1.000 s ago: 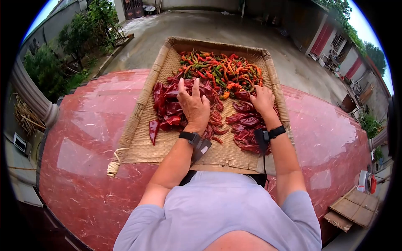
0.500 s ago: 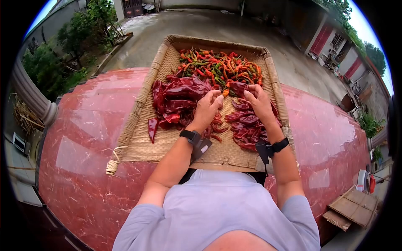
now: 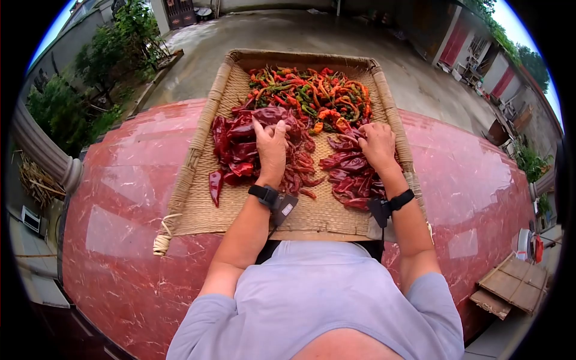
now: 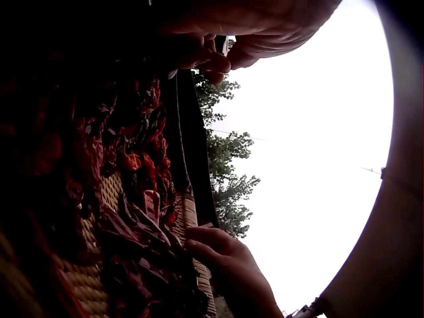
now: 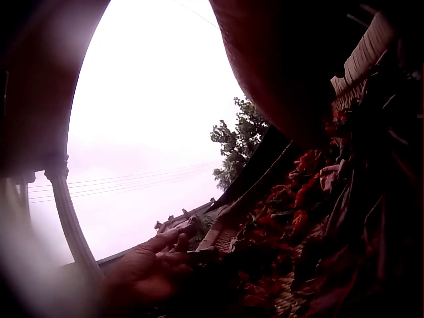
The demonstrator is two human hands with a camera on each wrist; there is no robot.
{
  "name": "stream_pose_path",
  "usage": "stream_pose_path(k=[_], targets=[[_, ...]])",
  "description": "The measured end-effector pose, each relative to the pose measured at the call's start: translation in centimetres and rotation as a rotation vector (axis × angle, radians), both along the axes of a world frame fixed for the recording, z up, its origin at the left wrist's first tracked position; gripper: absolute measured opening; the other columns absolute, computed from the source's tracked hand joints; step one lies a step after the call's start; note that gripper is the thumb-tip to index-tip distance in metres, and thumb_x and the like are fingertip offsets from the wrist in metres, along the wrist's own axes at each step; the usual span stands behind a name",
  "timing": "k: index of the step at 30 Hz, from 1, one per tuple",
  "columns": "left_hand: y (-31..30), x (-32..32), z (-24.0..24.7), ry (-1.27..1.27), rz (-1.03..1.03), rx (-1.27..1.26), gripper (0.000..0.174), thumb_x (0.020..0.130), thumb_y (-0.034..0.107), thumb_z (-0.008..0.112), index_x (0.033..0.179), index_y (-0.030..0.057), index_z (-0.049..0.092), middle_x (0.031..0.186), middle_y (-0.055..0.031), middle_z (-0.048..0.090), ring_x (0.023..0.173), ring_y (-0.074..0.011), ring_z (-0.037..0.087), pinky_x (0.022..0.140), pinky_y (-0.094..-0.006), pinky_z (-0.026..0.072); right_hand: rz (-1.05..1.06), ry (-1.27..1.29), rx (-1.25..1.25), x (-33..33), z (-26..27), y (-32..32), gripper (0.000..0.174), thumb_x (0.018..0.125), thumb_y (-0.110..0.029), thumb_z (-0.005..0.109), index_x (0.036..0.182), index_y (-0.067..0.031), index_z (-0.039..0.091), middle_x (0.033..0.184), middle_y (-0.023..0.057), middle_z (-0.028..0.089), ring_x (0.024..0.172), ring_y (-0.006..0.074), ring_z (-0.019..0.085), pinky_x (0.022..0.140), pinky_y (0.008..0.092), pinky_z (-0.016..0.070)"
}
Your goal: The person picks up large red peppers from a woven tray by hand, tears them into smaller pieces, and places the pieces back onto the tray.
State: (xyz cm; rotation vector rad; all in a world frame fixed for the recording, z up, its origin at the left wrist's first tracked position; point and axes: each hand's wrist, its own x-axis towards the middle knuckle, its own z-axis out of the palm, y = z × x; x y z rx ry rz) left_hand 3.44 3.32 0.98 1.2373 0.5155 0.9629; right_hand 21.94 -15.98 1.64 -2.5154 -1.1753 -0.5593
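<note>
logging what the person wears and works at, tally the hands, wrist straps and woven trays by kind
Left hand and right hand: 2
Wrist straps: 2
Tray: 1
Total: 5, leaving out the peppers, which overlap too much to count.

Place: outdoors, looks like a home courtyard
Terrace: polished red floor [image 3: 138, 249], 8 o'clock
Yard: grey concrete [image 3: 288, 33], 12 o'clock
Gate: dark panelled gate [image 3: 180, 13], 11 o'clock
Planting: leafy bed [image 3: 99, 63], 10 o'clock
Porch: fluted column [image 3: 45, 144], 9 o'clock
Outbuildings: red door [image 3: 453, 47], 2 o'clock
</note>
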Motion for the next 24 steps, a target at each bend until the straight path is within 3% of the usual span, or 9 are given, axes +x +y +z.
stream_pose_path(k=[5, 8, 9, 10, 14, 15, 20, 22, 24], targets=[[-0.8, 0.0, 0.6, -0.044, 0.144, 0.169, 0.083, 0.1, 0.015, 0.057, 0.158, 0.0067, -0.002, 0.096, -0.0042, 0.062, 0.062, -0.006, 0.046, 0.051, -0.0218, 0.0429, -0.067, -0.131, -0.317, 1.3, -2.3, 1.2, 0.028, 0.084, -0.031, 0.069, 0.102, -0.0094, 0.071, 0.114, 0.0079, 0.063, 0.118, 0.0304, 0.05, 0.1, 0.0483, 0.0356], [-0.1, 0.3, -1.0, 0.041, 0.042, 0.316, 0.064, 0.101, 0.012, 0.054, 0.154, 0.0026, 0.021, 0.097, -0.0044, 0.061, 0.063, -0.0059, 0.047, 0.053, -0.0215, 0.0437, -0.031, -0.123, -0.223, 1.7, -3.1, 1.3, 0.026, 0.084, -0.028, 0.069, 0.101, -0.0087, 0.071, 0.113, 0.0073, 0.064, 0.119, 0.0298, 0.049, 0.1, 0.0476, 0.0353], [-0.6, 0.2, -0.6, 0.042, -0.024, 0.259, 0.044, 0.101, 0.01, 0.052, 0.142, 0.0008, 0.043, 0.097, -0.0042, 0.061, 0.063, -0.0055, 0.048, 0.055, -0.0213, 0.0447, -0.03, -0.125, -0.16, 1.6, -3.0, 1.2, 0.025, 0.084, -0.028, 0.069, 0.1, -0.0088, 0.071, 0.111, 0.0074, 0.065, 0.116, 0.0299, 0.051, 0.099, 0.0474, 0.0364], [-0.8, 0.1, -0.4, 0.047, -0.073, 0.258, 0.033, 0.101, 0.011, 0.053, 0.133, 0.0016, 0.053, 0.097, -0.0031, 0.061, 0.064, -0.0044, 0.049, 0.056, -0.0208, 0.0447, -0.028, -0.126, -0.098, 1.4, -2.8, 0.9, 0.024, 0.084, -0.027, 0.069, 0.099, -0.0088, 0.071, 0.109, 0.0076, 0.065, 0.114, 0.03, 0.053, 0.098, 0.0471, 0.0375], [-1.3, 0.2, -0.2, 0.083, -0.267, 0.206, 0.03, 0.1, 0.017, 0.058, 0.126, 0.003, 0.056, 0.086, -0.0007, 0.061, 0.068, -0.0058, 0.054, 0.057, -0.0222, 0.0463, -0.009, 0.103, -0.01, -1.3, 0.6, 0.3, 0.019, 0.084, -0.026, 0.069, 0.094, -0.0099, 0.071, 0.096, 0.0078, 0.068, 0.101, 0.0304, 0.059, 0.09, 0.0454, 0.0435], [-1.4, 0.3, -0.1, 0.117, -0.315, 0.196, 0.031, 0.099, 0.018, 0.059, 0.126, 0.0027, 0.056, 0.084, -0.0005, 0.061, 0.068, -0.0058, 0.054, 0.057, -0.0218, 0.046, 0.071, 0.197, 0.053, -1.9, 1.2, 0.2, 0.019, 0.085, -0.027, 0.068, 0.094, -0.0093, 0.071, 0.088, 0.0088, 0.069, 0.092, 0.0309, 0.062, 0.084, 0.0449, 0.047], [-2.0, 0.5, -0.3, 0.174, -0.467, 0.189, 0.033, 0.098, 0.026, 0.063, 0.122, 0.0036, 0.058, 0.081, -0.0003, 0.064, 0.06, -0.0023, 0.051, 0.05, -0.0188, 0.0414, 0.318, 0.68, 0.205, -6.4, 3.5, 0.9, 0.024, 0.089, -0.026, 0.064, 0.097, -0.0044, 0.068, 0.084, 0.0114, 0.069, 0.079, 0.0293, 0.066, 0.072, 0.0415, 0.0504], [-2.0, 0.2, 0.1, 0.15, -0.515, 0.146, 0.031, 0.098, 0.026, 0.064, 0.118, 0.0042, 0.058, 0.082, -0.0009, 0.064, 0.061, -0.002, 0.051, 0.05, -0.0191, 0.0413, 0.354, 0.834, 0.232, -6.0, 2.6, 1.3, 0.027, 0.09, -0.029, 0.064, 0.099, -0.0038, 0.067, 0.087, 0.0125, 0.068, 0.082, 0.0301, 0.065, 0.074, 0.042, 0.0502], [-1.7, 0.1, 0.1, 0.133, -0.392, 0.137, 0.023, 0.1, 0.024, 0.061, 0.113, 0.0056, 0.058, 0.08, -0.0004, 0.063, 0.062, -0.0025, 0.051, 0.052, -0.019, 0.0415, 0.251, 0.591, 0.256, -5.4, 2.6, 1.6, 0.026, 0.09, -0.029, 0.065, 0.1, -0.0049, 0.068, 0.089, 0.012, 0.068, 0.083, 0.0306, 0.064, 0.074, 0.0429, 0.0494]])
